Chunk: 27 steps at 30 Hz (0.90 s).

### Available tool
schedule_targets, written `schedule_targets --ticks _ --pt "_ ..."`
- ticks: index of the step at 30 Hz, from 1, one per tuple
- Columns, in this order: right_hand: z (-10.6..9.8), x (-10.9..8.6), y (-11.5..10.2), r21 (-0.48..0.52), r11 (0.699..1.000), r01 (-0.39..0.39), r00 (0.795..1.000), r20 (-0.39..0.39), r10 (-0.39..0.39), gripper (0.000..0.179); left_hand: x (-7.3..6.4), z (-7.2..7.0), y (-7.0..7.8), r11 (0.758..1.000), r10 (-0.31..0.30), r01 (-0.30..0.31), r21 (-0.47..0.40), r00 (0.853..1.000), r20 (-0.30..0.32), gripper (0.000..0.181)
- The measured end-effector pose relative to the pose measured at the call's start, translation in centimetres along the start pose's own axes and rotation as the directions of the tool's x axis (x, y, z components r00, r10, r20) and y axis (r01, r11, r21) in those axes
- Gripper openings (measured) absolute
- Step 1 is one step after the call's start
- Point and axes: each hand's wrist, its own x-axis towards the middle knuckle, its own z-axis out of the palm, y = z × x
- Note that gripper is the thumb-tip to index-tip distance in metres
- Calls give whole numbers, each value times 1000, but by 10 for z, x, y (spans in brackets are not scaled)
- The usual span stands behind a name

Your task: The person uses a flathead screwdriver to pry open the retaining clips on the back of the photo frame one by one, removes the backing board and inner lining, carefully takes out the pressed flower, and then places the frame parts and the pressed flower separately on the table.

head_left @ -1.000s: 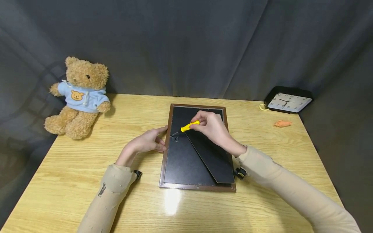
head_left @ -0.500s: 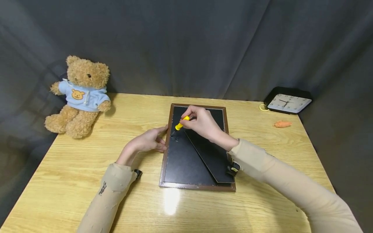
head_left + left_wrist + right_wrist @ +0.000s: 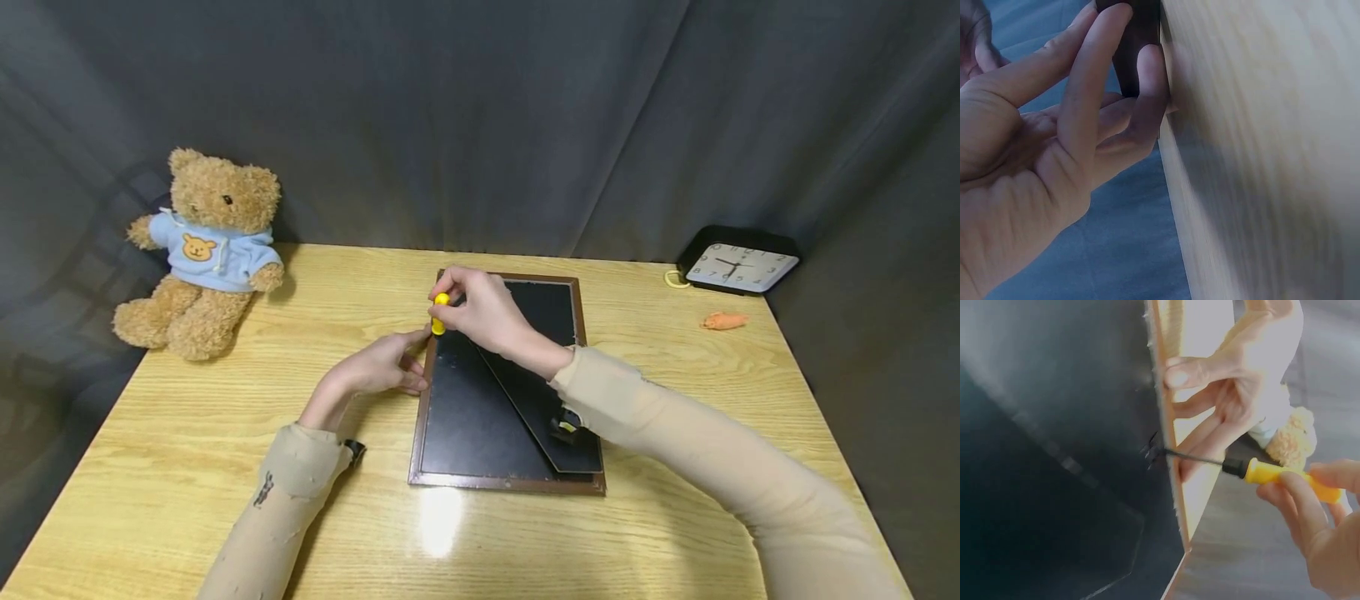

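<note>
A picture frame (image 3: pixel 507 484) with a brown rim lies face down on the table, its black backing (image 3: pixel 465 417) up. A stand flap (image 3: pixel 536 400) lies slanted across the right half. My right hand (image 3: pixel 483 312) pinches the yellow handle of a screwdriver (image 3: pixel 1266 473) between thumb and fingers. The shaft stands steeply, its tip at a small fitting (image 3: pixel 1152 452) by the frame's left rim. My left hand (image 3: pixel 378 364) rests spread fingertips against the outer left edge; in the left wrist view its fingers (image 3: pixel 1079 87) lie along the dark side of the frame.
A teddy bear (image 3: pixel 213 237) in a blue hoodie sits at the table's back left. At the back right stand a black clock (image 3: pixel 742 265) and a small orange object (image 3: pixel 724 321). Dark curtains (image 3: pixel 450 125) hang behind the table (image 3: pixel 360 533).
My right hand has shifted left with the screwdriver and tipped it from slanted to nearly upright, now over the left rim. The left hand and the frame stay in place.
</note>
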Motion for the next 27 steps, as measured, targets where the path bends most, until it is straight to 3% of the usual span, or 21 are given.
schedule_targets --ticks 6,11,19,27 --pt "10 3 -7 -100 994 42 999 -22 -44 13 -2 -1 1 1000 14 -14 4 1000 -5 90" --pt "11 0 -6 -63 997 44 998 -37 -47 12 -3 -2 0 1000 17 -17 25 1000 -9 91" --pt "0 -13 5 27 999 36 999 24 -37 10 -2 2 -4 1000 -11 10 -3 1000 -13 93" --pt "-19 -32 18 -11 999 51 999 -13 -52 15 -1 3 -1 1000 -12 12 10 1000 -20 93"
